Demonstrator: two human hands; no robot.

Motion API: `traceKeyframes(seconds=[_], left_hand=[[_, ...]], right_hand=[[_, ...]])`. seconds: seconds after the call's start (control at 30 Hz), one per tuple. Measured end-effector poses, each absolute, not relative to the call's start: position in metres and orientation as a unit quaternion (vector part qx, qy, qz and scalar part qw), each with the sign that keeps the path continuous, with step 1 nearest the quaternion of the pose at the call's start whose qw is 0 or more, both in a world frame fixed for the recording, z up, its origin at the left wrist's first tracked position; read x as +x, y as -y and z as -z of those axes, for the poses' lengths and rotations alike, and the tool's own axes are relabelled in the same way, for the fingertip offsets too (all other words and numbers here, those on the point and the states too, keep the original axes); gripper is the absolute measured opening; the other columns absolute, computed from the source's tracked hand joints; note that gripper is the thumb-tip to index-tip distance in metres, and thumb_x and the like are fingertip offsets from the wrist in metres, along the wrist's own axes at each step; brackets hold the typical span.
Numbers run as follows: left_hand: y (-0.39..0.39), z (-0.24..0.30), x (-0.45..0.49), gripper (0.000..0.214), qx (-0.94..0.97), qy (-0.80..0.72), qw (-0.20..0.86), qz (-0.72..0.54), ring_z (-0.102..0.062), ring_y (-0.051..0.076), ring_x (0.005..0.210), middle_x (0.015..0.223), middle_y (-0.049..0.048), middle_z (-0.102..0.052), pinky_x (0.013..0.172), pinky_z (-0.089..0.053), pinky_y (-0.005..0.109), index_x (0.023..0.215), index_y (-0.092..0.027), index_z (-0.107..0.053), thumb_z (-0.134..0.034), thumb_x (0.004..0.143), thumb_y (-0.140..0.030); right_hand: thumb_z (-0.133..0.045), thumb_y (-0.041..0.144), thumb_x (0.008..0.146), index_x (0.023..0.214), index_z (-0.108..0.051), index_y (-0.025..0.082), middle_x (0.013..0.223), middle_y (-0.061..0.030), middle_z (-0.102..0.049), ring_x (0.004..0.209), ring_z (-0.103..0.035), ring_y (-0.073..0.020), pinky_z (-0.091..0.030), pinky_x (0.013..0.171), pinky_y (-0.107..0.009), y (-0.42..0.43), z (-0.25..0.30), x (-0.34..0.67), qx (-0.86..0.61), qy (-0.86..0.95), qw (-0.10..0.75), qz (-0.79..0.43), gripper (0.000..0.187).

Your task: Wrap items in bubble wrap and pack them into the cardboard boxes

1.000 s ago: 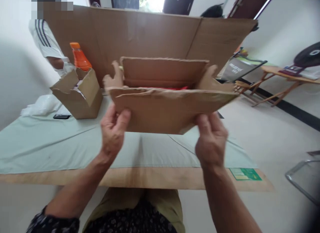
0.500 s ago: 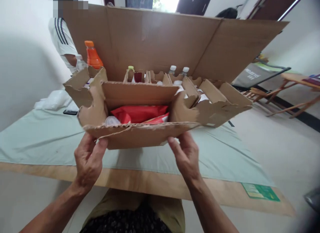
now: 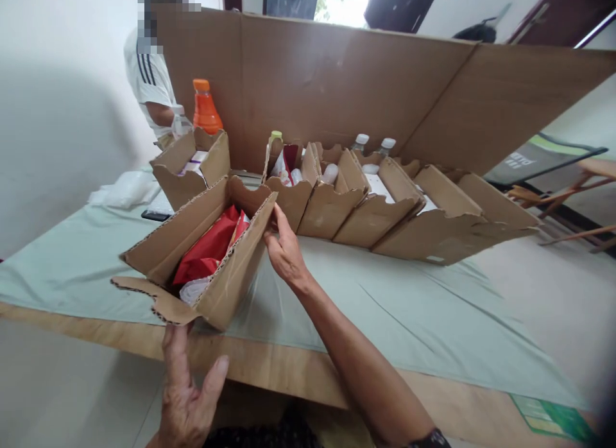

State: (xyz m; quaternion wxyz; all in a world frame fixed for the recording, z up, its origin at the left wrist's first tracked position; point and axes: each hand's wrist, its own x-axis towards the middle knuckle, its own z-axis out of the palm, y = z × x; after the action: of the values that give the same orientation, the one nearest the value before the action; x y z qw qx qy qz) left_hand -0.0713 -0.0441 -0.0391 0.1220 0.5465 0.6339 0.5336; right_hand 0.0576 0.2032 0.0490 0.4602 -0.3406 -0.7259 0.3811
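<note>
An open-topped cardboard box with wavy-cut ends sits at an angle near the front left of the cloth-covered table. Inside it lie a red packet and a clear plastic item. My right hand holds the box at its far right corner, thumb on the side, some fingers hidden behind the corner. Below the near end is my left hand, its thumb spread away and its fingertips at the bottom of the end flap. Whether the box rests fully on the table I cannot tell.
Several similar cardboard boxes stand in a row behind, holding bottles and packets. Another box stands at left, near an orange bottle. A tall cardboard panel rises behind. A person stands at the far left.
The box has turned from lying crosswise to pointing away from me, and moved left and lower. My right hand is now at its far corner, my left at the near end with thumb off.
</note>
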Motion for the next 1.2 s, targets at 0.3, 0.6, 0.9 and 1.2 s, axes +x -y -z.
traceKeyframes(seconds=[0.3, 0.6, 0.9, 1.2], left_hand=[[0.016, 0.024, -0.052, 0.085, 0.529, -0.630, 0.131, -0.554, -0.025, 0.036, 0.159, 0.174, 0.0065, -0.020, 0.128, -0.031, 0.058, 0.166, -0.036, -0.020, -0.065, 0.094, -0.029], [-0.026, 0.010, -0.079, 0.077, 0.561, -0.624, 0.160, -0.520, -0.033, 0.034, 0.156, 0.173, 0.0082, -0.024, 0.128, -0.028, 0.057, 0.163, -0.037, -0.029, -0.064, 0.096, -0.025], [-0.147, -0.006, -0.108, 0.070, 0.634, -0.595, 0.182, -0.460, -0.032, 0.037, 0.156, 0.170, 0.0169, -0.031, 0.119, -0.040, 0.059, 0.153, -0.023, -0.049, -0.067, 0.086, -0.035], [-0.166, -0.081, -0.203, 0.067, 0.597, -0.637, -0.164, -0.459, -0.022, 0.043, 0.157, 0.169, 0.0078, -0.031, 0.130, -0.014, 0.061, 0.146, -0.021, -0.054, -0.072, 0.081, -0.024]], right_hand=[[-0.041, 0.015, 0.090, 0.152, -0.049, 0.023, 0.161, -0.0059, -0.048, 0.151, -0.041, -0.0190, -0.031, 0.129, -0.042, -0.212, -0.048, 0.024, -0.328, 0.750, 0.485, -0.308, 0.063], [-0.045, 0.022, 0.090, 0.129, -0.063, 0.021, 0.135, -0.0104, -0.068, 0.123, -0.064, -0.0224, -0.052, 0.108, -0.039, -0.215, 0.004, 0.041, -0.407, 0.685, 0.504, -0.336, 0.042], [-0.051, 0.016, 0.081, 0.123, -0.065, 0.017, 0.123, -0.0144, -0.072, 0.101, -0.069, -0.0248, -0.055, 0.100, -0.042, -0.224, 0.042, 0.051, -0.460, 0.666, 0.471, -0.351, 0.044], [-0.051, 0.019, 0.080, 0.116, -0.068, 0.019, 0.113, -0.0112, -0.075, 0.099, -0.070, -0.0251, -0.055, 0.098, -0.044, -0.231, 0.051, 0.052, -0.458, 0.660, 0.471, -0.364, 0.040]])
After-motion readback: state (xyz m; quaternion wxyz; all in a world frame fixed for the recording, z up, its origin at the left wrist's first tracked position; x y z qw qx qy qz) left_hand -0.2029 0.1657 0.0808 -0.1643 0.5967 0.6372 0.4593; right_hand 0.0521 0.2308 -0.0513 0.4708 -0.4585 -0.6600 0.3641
